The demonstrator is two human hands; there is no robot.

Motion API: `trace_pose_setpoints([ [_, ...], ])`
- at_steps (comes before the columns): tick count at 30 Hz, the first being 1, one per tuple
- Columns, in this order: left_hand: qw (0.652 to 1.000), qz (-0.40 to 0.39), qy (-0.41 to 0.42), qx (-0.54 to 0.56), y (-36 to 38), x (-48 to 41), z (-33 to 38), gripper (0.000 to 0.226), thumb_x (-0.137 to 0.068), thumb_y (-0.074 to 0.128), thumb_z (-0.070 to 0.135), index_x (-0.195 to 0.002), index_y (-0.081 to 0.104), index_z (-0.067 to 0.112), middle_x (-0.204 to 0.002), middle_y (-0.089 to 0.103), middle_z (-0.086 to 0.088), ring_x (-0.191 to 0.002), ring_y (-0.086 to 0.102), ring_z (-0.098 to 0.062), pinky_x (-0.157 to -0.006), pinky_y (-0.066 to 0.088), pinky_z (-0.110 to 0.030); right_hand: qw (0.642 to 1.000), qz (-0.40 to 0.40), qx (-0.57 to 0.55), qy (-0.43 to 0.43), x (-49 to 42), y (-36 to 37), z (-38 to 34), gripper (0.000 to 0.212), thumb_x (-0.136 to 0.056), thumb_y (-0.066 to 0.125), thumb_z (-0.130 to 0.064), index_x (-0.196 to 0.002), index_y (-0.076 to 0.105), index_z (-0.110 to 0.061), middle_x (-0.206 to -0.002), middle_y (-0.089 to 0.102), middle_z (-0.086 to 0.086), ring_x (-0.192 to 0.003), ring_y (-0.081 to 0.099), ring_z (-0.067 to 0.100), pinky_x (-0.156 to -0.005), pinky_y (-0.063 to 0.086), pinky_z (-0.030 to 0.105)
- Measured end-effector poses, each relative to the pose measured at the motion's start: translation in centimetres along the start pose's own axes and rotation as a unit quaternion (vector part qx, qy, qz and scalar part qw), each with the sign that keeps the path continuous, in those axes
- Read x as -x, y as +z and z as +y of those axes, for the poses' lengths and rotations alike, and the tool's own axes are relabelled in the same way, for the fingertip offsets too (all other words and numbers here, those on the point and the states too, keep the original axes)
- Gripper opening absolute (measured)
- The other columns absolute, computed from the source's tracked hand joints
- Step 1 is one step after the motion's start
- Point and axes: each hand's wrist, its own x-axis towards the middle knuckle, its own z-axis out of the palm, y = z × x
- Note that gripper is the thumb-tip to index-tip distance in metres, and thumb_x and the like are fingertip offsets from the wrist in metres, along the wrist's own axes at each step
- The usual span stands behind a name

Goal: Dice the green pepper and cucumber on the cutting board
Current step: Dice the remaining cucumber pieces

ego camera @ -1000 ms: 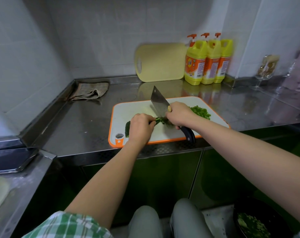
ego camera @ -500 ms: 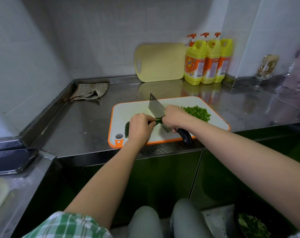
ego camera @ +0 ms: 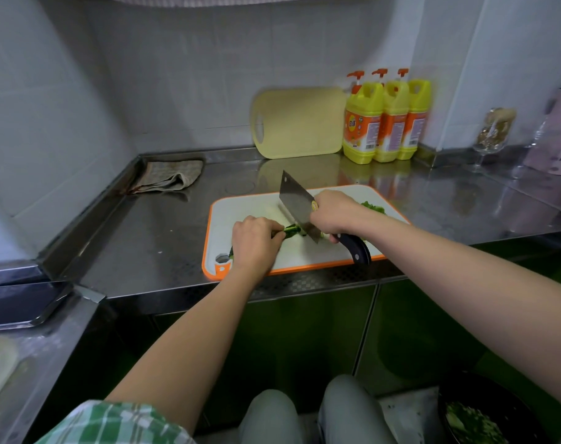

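Head view.
- Left hand [ego camera: 256,243]: yours, fingers curled over the green vegetable strip [ego camera: 292,230], pinning it to the cutting board [ego camera: 240,213].
- Right hand [ego camera: 337,214]: clamped round the cleaver [ego camera: 297,203] handle, blade slanting down to the strip's end.
- Diced pile [ego camera: 373,208]: on the board behind your right hand.
- Change over the last half second: your right hand has shifted slightly right, baring more strip and covering more of the pile.

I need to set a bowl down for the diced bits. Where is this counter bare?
The counter is bare between the folded cloth and the cutting board, and right of the board toward the glass. Crowded: the board itself, with the left hand, right hand and cleaver, and the back by the soap bottles.
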Motion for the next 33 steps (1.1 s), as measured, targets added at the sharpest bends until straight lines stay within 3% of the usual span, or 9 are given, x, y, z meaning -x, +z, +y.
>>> trace_pose_setpoints([
  [3, 1.000, 0.002, -0.006, 0.027, 0.1, -0.1, -0.1, 0.020, -0.092, 0.063, 0.030, -0.107, 0.075, 0.025, -0.097, 0.074, -0.002, -0.093, 0.057, -0.025, -0.077, 0.042, -0.036, 0.999, -0.020, 0.033, 0.004, 0.4, 0.5, -0.2, 0.016, -0.088, 0.040, -0.002, -0.077, 0.051, -0.004, -0.039, 0.054, 0.009, -0.035, 0.054, 0.018, -0.040, 0.041, 0.021],
  [10, 0.998, -0.001, 0.004, 0.064, 0.6, -0.2, -0.4, 0.018, -0.090, 0.066, 0.025, -0.103, 0.077, 0.020, -0.096, 0.075, -0.004, -0.090, 0.059, -0.025, -0.072, 0.043, -0.034, 0.999, -0.014, 0.027, 0.016, -0.8, 2.2, -0.2, 0.012, -0.085, 0.049, 0.001, -0.088, 0.060, 0.002, -0.056, 0.058, 0.013, -0.046, 0.059, 0.023, -0.046, 0.047, 0.025],
  [16, 0.998, 0.003, 0.013, 0.065, 0.7, -0.2, -0.5, 0.018, -0.089, 0.067, 0.022, -0.103, 0.077, 0.018, -0.097, 0.075, -0.005, -0.093, 0.060, -0.028, -0.077, 0.046, -0.036, 0.998, 0.059, -0.024, 0.002, -1.2, 2.2, 0.8, 0.017, -0.095, 0.044, -0.009, -0.079, 0.049, -0.007, -0.063, 0.057, 0.012, -0.040, 0.057, 0.020, -0.040, 0.040, 0.021],
  [24, 0.997, 0.003, 0.010, 0.076, 0.9, -0.2, -0.5, 0.017, -0.088, 0.067, 0.022, -0.102, 0.077, 0.019, -0.094, 0.075, -0.004, -0.091, 0.059, -0.026, -0.077, 0.046, -0.037, 1.000, -0.016, 0.026, -0.003, 0.2, 0.5, -0.4, 0.015, -0.090, 0.040, -0.005, -0.091, 0.054, 0.000, -0.057, 0.058, 0.014, -0.040, 0.056, 0.021, -0.042, 0.042, 0.022],
  [27, 0.997, -0.001, 0.005, 0.079, 0.9, -0.2, -0.6, 0.017, -0.088, 0.067, 0.021, -0.102, 0.077, 0.019, -0.094, 0.075, -0.005, -0.091, 0.059, -0.027, -0.076, 0.045, -0.036, 0.999, -0.020, 0.041, 0.003, 0.1, 1.0, -0.7, 0.012, -0.091, 0.044, -0.004, -0.092, 0.055, 0.001, -0.060, 0.058, 0.014, -0.044, 0.056, 0.022, -0.043, 0.043, 0.023],
  [31, 0.996, -0.002, 0.002, 0.086, 1.1, -0.1, -0.7, 0.018, -0.089, 0.067, 0.021, -0.104, 0.077, 0.019, -0.096, 0.074, -0.004, -0.092, 0.059, -0.024, -0.076, 0.043, -0.033, 0.999, -0.006, 0.042, 0.023, -0.7, 2.5, -0.8, 0.015, -0.082, 0.056, 0.003, -0.097, 0.062, 0.003, -0.072, 0.064, 0.016, -0.055, 0.064, 0.028, -0.057, 0.055, 0.034],
  [33, 0.996, -0.005, 0.006, 0.086, 1.0, 0.0, -0.7, 0.019, -0.090, 0.066, 0.021, -0.105, 0.076, 0.018, -0.098, 0.074, -0.005, -0.094, 0.058, -0.025, -0.077, 0.042, -0.033, 1.000, 0.015, 0.020, 0.017, -1.0, 2.9, -0.6, 0.007, -0.085, 0.054, 0.000, -0.089, 0.060, -0.001, -0.069, 0.062, 0.014, -0.047, 0.062, 0.026, -0.050, 0.053, 0.031],
])
